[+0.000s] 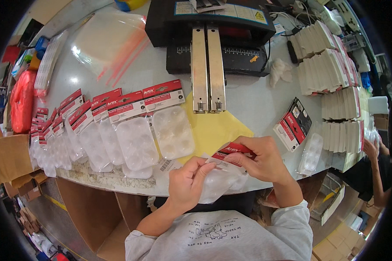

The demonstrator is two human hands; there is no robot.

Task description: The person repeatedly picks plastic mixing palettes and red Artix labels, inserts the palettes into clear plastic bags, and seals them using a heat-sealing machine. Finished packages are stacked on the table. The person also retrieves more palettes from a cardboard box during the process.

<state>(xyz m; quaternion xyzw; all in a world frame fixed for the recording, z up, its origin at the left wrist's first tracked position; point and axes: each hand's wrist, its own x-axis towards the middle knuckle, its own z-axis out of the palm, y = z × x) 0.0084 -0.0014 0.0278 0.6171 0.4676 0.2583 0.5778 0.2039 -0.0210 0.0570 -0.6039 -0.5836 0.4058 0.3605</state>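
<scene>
Close to the table's front edge, both my hands are closed on one red-and-white header card (231, 155). My left hand (188, 178) pinches its left end, together with the clear bag's top edge. With thumb and fingers, my right hand (263, 160) grips the card's right part. A clear bag (215, 185) hangs below the card; its contents are partly hidden. To the left lie several bagged white mixing palettes (174, 132) with the same kind of header card, overlapping in a row. A yellow sheet (220, 132) lies just beyond my hands.
A black machine (209, 26) with two metal bars (207, 69) reaches toward me. At right are loose folded cards (293, 126), a bagged palette (311, 153) and stacked cards (322, 71). Clear bags (104, 41) lie far left. Another person's hand (371, 148) shows at far right.
</scene>
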